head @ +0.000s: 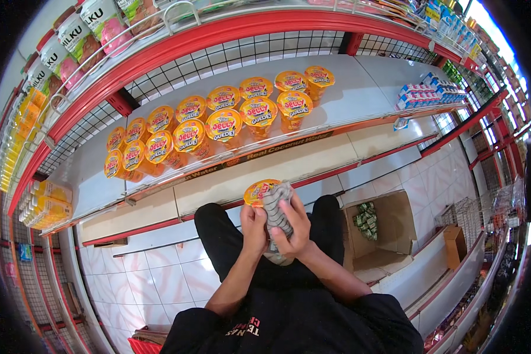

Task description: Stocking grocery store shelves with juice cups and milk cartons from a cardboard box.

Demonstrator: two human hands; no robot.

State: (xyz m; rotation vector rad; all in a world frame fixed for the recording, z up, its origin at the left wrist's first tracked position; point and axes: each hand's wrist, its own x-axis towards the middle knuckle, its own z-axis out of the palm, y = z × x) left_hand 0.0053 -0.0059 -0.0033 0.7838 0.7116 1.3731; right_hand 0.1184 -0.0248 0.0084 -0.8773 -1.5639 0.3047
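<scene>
Between my two hands, over my lap, is an orange-lidded jelly drink cup [257, 191]. My left hand [253, 228] grips the cup just below its lid; its body is mostly hidden. A grey striped cloth [278, 210] is bunched in my right hand [294, 225] and pressed against the right side of the cup, overlapping its lid. Ahead, on a white shelf [358, 93], stand two rows of similar jelly cups [223, 126], upright with their printed lids facing up.
A red shelf edge [248, 22] with milk bottles [73, 35] runs above. Yellow packs [51, 203] stand at left, small blue-white cartons [429, 93] at right. An open cardboard box [391, 221] holding green packets [366, 221] lies right of my knee.
</scene>
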